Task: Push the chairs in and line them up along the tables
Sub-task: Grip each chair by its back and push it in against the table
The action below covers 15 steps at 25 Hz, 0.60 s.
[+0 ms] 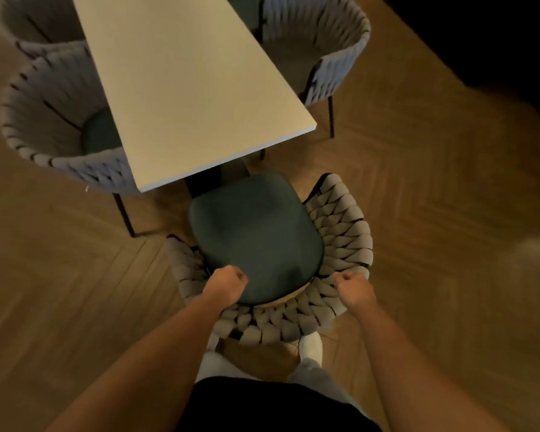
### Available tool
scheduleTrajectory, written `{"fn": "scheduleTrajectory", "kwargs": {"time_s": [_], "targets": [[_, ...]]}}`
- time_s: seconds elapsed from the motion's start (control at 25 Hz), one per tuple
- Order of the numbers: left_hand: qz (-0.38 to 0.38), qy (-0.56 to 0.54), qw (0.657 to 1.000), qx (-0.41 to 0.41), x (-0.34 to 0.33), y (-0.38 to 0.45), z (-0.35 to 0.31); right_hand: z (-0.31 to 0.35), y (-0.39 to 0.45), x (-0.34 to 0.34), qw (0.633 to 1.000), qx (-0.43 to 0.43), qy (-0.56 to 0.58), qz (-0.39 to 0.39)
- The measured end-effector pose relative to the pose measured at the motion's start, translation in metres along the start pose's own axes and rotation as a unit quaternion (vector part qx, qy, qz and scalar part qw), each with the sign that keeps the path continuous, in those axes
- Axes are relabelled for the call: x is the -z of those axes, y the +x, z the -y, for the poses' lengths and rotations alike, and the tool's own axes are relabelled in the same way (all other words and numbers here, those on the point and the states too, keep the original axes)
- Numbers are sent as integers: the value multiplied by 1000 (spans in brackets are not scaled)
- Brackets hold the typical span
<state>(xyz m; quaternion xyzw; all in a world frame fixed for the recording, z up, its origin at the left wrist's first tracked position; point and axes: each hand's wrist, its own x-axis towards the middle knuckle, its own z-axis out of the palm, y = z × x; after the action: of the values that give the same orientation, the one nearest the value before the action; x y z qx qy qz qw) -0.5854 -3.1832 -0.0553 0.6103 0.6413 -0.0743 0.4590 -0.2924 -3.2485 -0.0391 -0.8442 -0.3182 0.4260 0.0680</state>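
Note:
A chair [340, 219] with a woven grey backrest and a dark green seat cushion stands at the near end of a long white table [181, 88], its seat front just under the table edge. My left hand [226, 283] grips the left part of the curved backrest rim, fingers curled over it. My right hand [351, 286] grips the right part of the same rim. Both arms reach forward from the bottom of the view.
Two similar woven chairs [53, 120] stand along the table's left side and another [331, 57] on its right side, tucked partly under. The floor is herringbone wood [434, 213]. A dark area [496, 42] fills the upper right. My feet show below the chair.

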Motion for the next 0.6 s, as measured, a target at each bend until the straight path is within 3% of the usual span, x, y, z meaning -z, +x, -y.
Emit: {"fn": "scheduleTrajectory", "kwargs": {"time_s": [0.2,0.36,0.4,0.48,0.56,0.6], "targets": [[-43,-46,995,72,-76,-25,-32,-44,31,32,996,45,-69,45],[7,-73,985,158,-134,-52,-37,-77,53,39,985,3,-154,78],[10,-124,971,204,-147,-55,-33,-81,58,36,985,-11,-147,93],[-1,-307,901,306,-172,-59,-22,-85,71,21,990,-63,-47,120],[-23,-504,782,366,-192,-55,-17,-83,81,7,980,-121,93,129],[-47,-600,705,377,-198,-50,-17,-83,87,0,968,-143,160,127]]}}
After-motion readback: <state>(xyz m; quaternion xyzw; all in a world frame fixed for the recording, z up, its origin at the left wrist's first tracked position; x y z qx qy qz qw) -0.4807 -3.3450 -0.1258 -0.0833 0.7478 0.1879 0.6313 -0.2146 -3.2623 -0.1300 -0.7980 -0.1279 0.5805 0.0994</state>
